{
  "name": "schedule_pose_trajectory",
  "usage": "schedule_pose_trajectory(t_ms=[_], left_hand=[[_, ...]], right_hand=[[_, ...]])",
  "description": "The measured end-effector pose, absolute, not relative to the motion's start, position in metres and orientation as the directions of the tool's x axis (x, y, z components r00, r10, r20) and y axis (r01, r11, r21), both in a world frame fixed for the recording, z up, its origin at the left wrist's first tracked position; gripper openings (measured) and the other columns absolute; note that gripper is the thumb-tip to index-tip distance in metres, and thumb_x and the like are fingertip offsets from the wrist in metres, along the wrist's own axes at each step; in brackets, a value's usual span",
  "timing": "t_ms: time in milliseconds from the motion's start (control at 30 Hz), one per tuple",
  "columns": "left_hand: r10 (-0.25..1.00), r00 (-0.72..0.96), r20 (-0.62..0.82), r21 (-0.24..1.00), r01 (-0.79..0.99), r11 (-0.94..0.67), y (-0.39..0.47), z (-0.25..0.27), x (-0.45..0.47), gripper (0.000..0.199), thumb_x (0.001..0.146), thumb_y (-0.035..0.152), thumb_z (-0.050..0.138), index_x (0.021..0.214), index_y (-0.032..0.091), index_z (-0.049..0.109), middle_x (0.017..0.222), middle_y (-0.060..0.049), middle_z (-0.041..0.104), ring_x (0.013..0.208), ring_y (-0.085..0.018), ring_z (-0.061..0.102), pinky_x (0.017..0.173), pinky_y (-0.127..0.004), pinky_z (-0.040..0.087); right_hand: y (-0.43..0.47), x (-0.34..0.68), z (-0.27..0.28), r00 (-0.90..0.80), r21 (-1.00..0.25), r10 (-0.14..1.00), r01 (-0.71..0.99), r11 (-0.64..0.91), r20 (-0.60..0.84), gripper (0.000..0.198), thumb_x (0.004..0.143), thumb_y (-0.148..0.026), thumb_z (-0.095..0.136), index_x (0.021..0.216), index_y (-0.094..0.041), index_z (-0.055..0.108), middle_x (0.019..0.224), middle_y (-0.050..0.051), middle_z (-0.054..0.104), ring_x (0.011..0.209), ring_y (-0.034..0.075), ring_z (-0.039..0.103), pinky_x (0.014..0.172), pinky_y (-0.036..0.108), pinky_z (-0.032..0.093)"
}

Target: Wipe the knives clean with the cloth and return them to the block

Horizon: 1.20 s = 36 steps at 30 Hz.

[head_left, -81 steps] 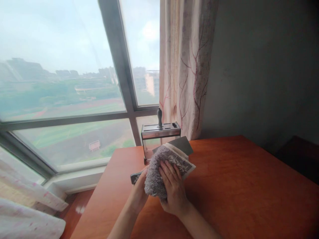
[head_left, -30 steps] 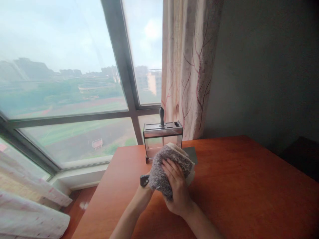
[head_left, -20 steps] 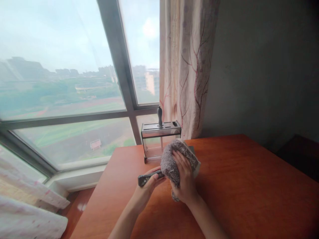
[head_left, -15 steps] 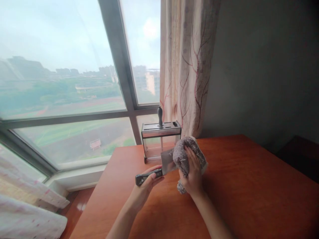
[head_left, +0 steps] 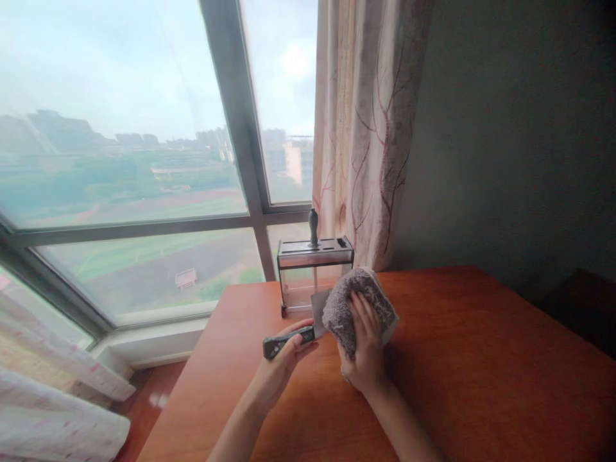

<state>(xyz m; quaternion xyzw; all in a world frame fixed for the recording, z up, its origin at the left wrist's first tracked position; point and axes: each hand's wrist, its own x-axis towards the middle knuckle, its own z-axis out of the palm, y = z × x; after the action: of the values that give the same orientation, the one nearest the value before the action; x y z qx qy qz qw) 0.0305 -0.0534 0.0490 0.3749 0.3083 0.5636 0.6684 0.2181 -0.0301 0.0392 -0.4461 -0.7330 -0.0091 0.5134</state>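
My left hand is closed around the black handle of a kitchen knife with a broad blade, held above the table. A fluffy grey towel is gripped in my right hand and wraps over the blade. Only the part of the blade by the handle shows; the towel hides the rest. Just beyond the blade stands a knife block with clear sides and a slotted top. One dark handle sticks up out of its top.
The reddish-brown wooden table spreads under my hands, its left edge falling off toward the floor. Behind it are a large window and a patterned curtain. A grey wall stands at the right.
My right hand has slid the towel left along the blade toward the handle, covering more of it. My left hand keeps its hold on the knife. The view has shifted slightly.
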Motion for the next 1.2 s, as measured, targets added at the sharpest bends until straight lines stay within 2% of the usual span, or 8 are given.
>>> schedule_pose_trajectory(t_ms=[167,300,400,533,733,933,1067,1200], left_hand=[[0.987,0.163,-0.01,0.885,-0.459,0.085,-0.058,0.055,0.039,0.033,0.078,0.026,0.068,0.109,0.017,0.07,0.117,-0.01,0.068,0.117,-0.032,0.053,0.103,-0.047,0.038],[0.989,0.15,-0.01,0.906,-0.418,0.073,-0.062,0.062,0.044,0.032,0.076,0.025,0.069,0.107,0.017,0.072,0.115,-0.007,0.069,0.117,-0.033,0.052,0.101,-0.044,0.039],[0.989,0.144,0.023,0.924,-0.382,0.034,-0.063,0.064,0.048,0.028,0.079,0.029,0.066,0.103,0.016,0.072,0.111,-0.008,0.071,0.114,-0.033,0.054,0.099,-0.043,0.042],[0.988,0.153,0.013,0.918,-0.393,0.049,-0.062,0.06,0.046,0.035,0.075,0.035,0.071,0.104,0.015,0.072,0.105,-0.013,0.072,0.105,-0.034,0.061,0.093,-0.048,0.047],[0.989,0.147,0.009,0.911,-0.409,0.052,-0.063,0.061,0.04,0.04,0.076,0.035,0.07,0.111,0.015,0.069,0.105,-0.015,0.071,0.106,-0.033,0.06,0.097,-0.051,0.043],[0.989,0.149,0.001,0.868,-0.491,0.073,-0.062,0.058,0.044,0.039,0.079,0.033,0.067,0.114,0.017,0.067,0.107,-0.014,0.07,0.104,-0.031,0.063,0.098,-0.049,0.042],[0.995,0.104,-0.007,0.84,-0.54,0.062,-0.058,0.053,0.043,0.036,0.08,0.034,0.066,0.112,0.017,0.068,0.112,-0.014,0.069,0.105,-0.031,0.063,0.099,-0.049,0.042],[0.998,0.069,0.015,0.812,-0.582,0.027,-0.054,0.051,0.038,0.036,0.081,0.036,0.065,0.112,0.018,0.067,0.116,-0.013,0.068,0.109,-0.031,0.061,0.102,-0.048,0.04]], right_hand=[[-0.049,0.199,0.042,-0.372,-0.323,0.59,0.573,0.753,0.717,0.077,0.068,-0.021,0.051,0.142,-0.012,0.031,0.148,0.013,0.034,0.137,0.035,0.026,0.11,0.058,0.023],[-0.05,0.199,0.043,-0.42,-0.302,0.565,0.543,0.784,0.71,0.076,0.069,-0.025,0.051,0.141,-0.013,0.033,0.147,0.012,0.037,0.136,0.033,0.029,0.11,0.056,0.023],[-0.045,0.205,0.046,-0.357,-0.328,0.586,0.569,0.754,0.727,0.073,0.07,-0.026,0.052,0.14,-0.015,0.035,0.145,0.012,0.04,0.135,0.033,0.031,0.109,0.056,0.024],[-0.035,0.216,0.048,-0.189,-0.404,0.628,0.62,0.673,0.755,0.068,0.073,-0.026,0.052,0.138,-0.017,0.037,0.143,0.012,0.042,0.134,0.034,0.033,0.107,0.057,0.027],[-0.012,0.243,0.04,0.052,-0.496,0.618,0.652,0.573,0.784,0.06,0.079,-0.024,0.05,0.138,-0.016,0.038,0.142,0.014,0.043,0.133,0.034,0.034,0.107,0.06,0.027],[-0.001,0.258,0.03,0.303,-0.667,0.633,0.574,0.475,0.712,0.052,0.087,-0.03,0.049,0.136,-0.016,0.041,0.141,0.016,0.044,0.128,0.033,0.041,0.106,0.058,0.031],[-0.003,0.251,0.029,0.326,-0.674,0.622,0.564,0.477,0.712,0.048,0.088,-0.035,0.05,0.133,-0.017,0.046,0.139,0.016,0.046,0.128,0.034,0.041,0.106,0.058,0.031],[-0.007,0.24,0.03,0.217,-0.574,0.599,0.645,0.505,0.771,0.059,0.089,-0.031,0.047,0.143,-0.016,0.029,0.148,0.016,0.033,0.136,0.036,0.03,0.107,0.062,0.027]])
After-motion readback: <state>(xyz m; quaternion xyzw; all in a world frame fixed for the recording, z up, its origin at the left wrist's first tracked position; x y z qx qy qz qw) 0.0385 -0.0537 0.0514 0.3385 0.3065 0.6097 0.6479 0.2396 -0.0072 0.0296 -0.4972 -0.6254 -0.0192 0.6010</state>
